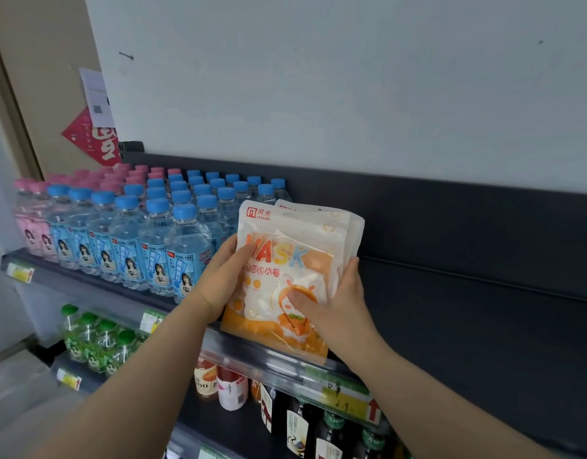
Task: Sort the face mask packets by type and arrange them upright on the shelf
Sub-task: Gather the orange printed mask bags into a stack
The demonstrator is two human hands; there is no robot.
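Top shelf [467, 319], dark grey. Orange mask packets [285, 246] held as a small stack, upright and leaning slightly, bottom edge at the shelf's front edge. At least one more packet of the same look sits behind the front one, its top and right edge peeking out; exact count cannot be told. Front packet reads "MASK" and has a clear window.

Left hand [224, 276] grips the stack's left edge, thumb on the front by the "M", fingers hidden behind. Right hand [340, 306] grips the right edge, thumb pressed on the front low down, fingers curled round the side.

Blue-capped bottles [153, 233] stand in rows just beside the stack, toward the shelf's left end; pink-capped bottles [37, 213] sit at the far left end. The shelf surface right of the stack is bare dark panel.

Price rail [345, 395] with yellow and green tags runs along the front edge. Lower shelf: green-capped bottles [96, 336] at left, dark bottles [318, 432] under the stack. White wall [318, 77] behind, a red paper [93, 140] and white notice [96, 94] at upper left.
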